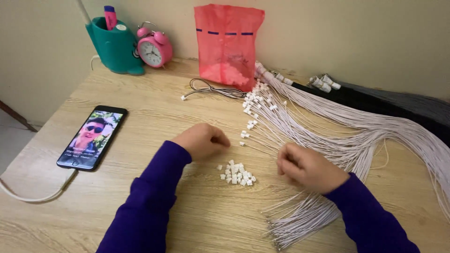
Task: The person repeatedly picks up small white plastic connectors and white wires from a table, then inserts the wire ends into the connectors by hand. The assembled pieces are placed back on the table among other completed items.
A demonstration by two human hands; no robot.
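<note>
A small heap of white plastic connectors [236, 173] lies on the wooden counter [154, 107] between the two hands, just below and to the right of the left hand [202, 139] and just left of the right hand [307, 167]. Neither hand touches the heap. The left hand rests knuckles-up on the counter, its fingers [220, 139] curled in and pressed together; whether they pinch anything cannot be told. The right hand lies over a fanned bundle of thin white wires [328, 136], fingers folded into a loose fist; what they hold is hidden. Both forearms, in purple sleeves, come in from the lower edge and angle toward each other. Farther off stand a red plastic bag [228, 44], a pink alarm clock [153, 48], a teal holder [115, 47] and a phone [92, 137] on a cable.
</note>
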